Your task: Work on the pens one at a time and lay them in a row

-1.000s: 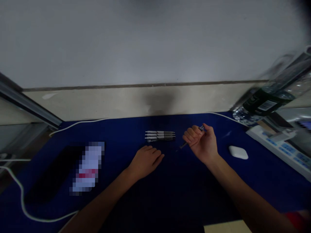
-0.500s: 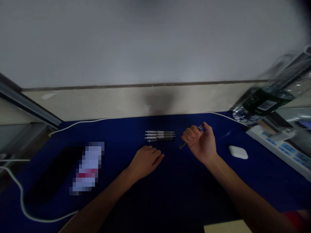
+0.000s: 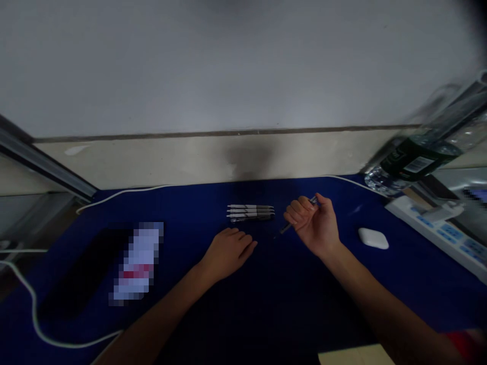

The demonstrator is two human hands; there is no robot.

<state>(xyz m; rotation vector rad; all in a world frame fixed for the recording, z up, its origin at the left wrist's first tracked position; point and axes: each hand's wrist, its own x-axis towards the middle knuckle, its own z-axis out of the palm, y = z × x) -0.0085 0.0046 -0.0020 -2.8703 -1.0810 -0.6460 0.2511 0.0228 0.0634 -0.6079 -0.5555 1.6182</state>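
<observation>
Right hand (image 3: 315, 223) grips a pen (image 3: 284, 229); left hand (image 3: 228, 252), closure unclear (gap of blue desk (image 3: 272, 276) between).

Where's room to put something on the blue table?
Bare table lies between the blurred pale thing and the left hand, and between the right hand and white case. It's crowded around the lying pens and held pen, and by the bottle and power strip.

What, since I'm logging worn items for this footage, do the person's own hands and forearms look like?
The left hand and right hand are bare: no gloves, rings or watch show. The left forearm and right forearm are uncovered too, with no visible markings. A blurred red patch near the lower right edge may be part of a sleeve.
</observation>
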